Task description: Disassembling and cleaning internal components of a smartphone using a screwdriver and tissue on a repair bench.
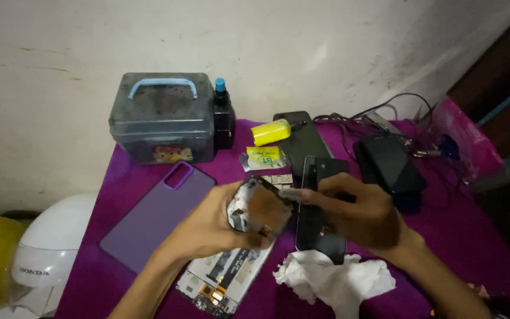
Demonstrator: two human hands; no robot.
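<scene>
The left hand (216,227) grips an opened phone's bare frame (255,210) above the purple cloth; the right hand (361,215) pinches a thin metal tool (293,193) against its upper edge; beyond, a lidded grey plastic box (162,118); below, crumpled white tissue (332,277).

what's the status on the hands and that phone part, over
Left hand grips opened phone part. Right hand holds small tool to it. Tissue and purple case lie close by.
</scene>
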